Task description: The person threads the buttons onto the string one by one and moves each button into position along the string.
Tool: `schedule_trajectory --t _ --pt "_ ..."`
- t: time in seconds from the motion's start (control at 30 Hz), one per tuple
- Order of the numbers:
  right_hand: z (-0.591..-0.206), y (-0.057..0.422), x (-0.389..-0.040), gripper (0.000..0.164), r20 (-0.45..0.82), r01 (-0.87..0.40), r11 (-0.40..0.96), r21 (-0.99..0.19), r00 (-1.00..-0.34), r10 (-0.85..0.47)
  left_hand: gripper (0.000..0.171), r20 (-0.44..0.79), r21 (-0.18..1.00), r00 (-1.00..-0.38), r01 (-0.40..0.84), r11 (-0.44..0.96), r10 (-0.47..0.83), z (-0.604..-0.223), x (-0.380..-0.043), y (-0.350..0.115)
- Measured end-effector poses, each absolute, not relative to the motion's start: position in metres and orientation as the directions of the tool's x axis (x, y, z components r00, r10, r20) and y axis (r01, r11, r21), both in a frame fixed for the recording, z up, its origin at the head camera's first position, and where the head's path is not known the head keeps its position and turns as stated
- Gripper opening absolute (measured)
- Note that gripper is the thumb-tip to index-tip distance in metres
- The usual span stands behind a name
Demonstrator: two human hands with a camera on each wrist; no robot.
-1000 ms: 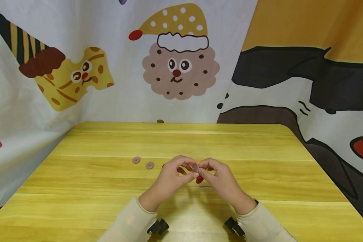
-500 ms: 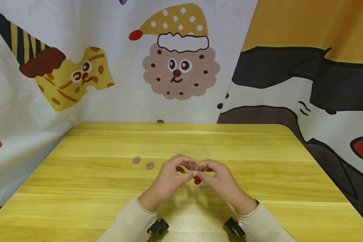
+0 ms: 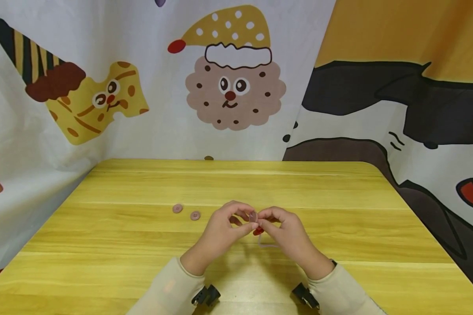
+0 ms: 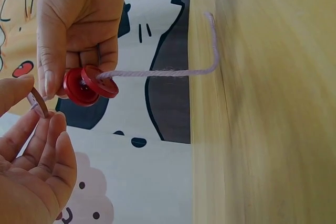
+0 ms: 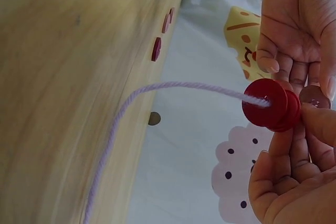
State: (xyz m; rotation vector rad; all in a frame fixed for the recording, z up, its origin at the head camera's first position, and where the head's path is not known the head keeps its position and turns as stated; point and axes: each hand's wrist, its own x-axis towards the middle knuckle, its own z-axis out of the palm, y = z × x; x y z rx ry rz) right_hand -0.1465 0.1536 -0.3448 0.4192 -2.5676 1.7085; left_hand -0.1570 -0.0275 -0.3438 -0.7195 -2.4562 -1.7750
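My left hand (image 3: 229, 223) pinches a dusty-pink button (image 4: 38, 102) on edge between thumb and fingers. Facing it, my right hand (image 3: 282, 225) pinches the lilac yarn (image 4: 152, 73) with thumb and forefinger, close against that button. Red buttons (image 5: 269, 103) are threaded on the yarn and hang just below the right fingertips, tilted against each other. From them the yarn's long tail droops to the tabletop, as the right wrist view shows. Both hands are raised above the table, fingertips almost meeting.
Two dusty-pink buttons, a farther one (image 3: 177, 208) and a nearer one (image 3: 195, 215), lie left of my hands on the wooden table (image 3: 122, 253). A dark red button (image 5: 156, 49) lies near them. Behind the table hangs a cartoon-printed curtain (image 3: 157, 131).
My hands stay nearly in place, with small shifts of the right fingers. The red buttons have risen slightly, and more of the yarn shows beneath them.
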Motion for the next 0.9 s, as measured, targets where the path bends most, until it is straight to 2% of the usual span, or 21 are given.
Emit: schedule_trajectory --t 0.9 --pt "-0.3441 0.1514 -0.145 0.006 0.177 -0.223 0.391 -0.893 -0.973 -0.151 0.022 0.275 0.896 -0.895 0.371 0.243 0.352 -0.3411 -0.156 -0.0266"
